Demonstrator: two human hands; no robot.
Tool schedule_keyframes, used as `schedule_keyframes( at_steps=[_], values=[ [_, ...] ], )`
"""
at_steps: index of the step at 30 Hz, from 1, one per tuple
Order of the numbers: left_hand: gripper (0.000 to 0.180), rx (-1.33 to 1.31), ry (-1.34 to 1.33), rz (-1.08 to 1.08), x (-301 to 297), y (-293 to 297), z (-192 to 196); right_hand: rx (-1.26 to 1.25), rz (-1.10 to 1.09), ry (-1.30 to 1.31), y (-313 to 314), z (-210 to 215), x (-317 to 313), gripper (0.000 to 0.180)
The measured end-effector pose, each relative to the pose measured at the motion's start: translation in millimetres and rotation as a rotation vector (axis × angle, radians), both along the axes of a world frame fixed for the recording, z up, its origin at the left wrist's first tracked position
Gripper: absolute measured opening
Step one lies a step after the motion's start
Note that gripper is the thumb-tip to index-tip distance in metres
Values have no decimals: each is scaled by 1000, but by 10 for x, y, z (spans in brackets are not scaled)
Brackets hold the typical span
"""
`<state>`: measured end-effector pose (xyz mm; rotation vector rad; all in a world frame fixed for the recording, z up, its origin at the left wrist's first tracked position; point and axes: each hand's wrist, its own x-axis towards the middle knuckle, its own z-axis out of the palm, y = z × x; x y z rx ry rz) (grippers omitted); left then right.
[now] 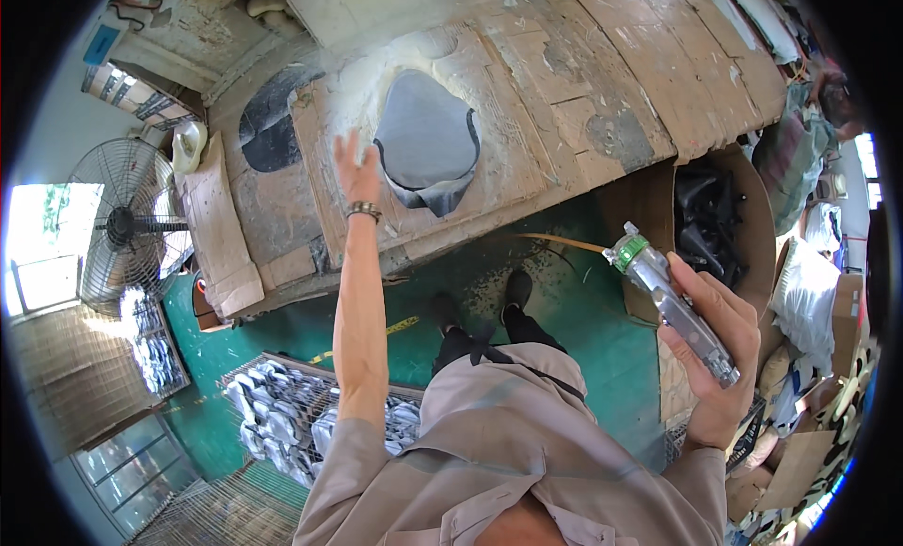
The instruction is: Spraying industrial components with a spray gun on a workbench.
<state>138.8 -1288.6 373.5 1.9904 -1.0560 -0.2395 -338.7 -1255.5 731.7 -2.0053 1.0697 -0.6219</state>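
My left hand (357,174) reaches over the cardboard-covered workbench (555,123) with its fingers spread and nothing in them. Just right of it lies a grey, rounded sheet piece (425,137) with a dark, folded lower edge. Whether the fingertips touch that piece I cannot tell. On the right, in front of the bench, my right hand (720,344) grips a metal hand tool (673,306) with a green ring at its upper end. A thin orange-brown strip or hose (560,239) runs left from near that end; its attachment is unclear.
A dark patch (273,118) lies on the bench's left side. Beyond it stands a caged fan (120,224). A cardboard box (752,217) of black pieces sits at the right. A wire rack (282,405) with many silvery-grey pieces stands on the green floor (611,386) at lower left.
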Motion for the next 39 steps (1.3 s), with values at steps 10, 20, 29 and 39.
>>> schedule_keyframes(
  at_steps=[10,20,29,39],
  values=[
    [43,-267,486,230,-118,1476,-28,79,-180,210,407,311,23,57],
    [34,104,778,552,-852,3555,-1535,66,-70,156,630,307,92,58],
    [33,141,809,551,-964,3734,-1534,-11,23,216,702,304,211,56],
    [31,-40,654,314,-912,2846,-885,-24,-46,114,707,262,270,57]
  ],
)
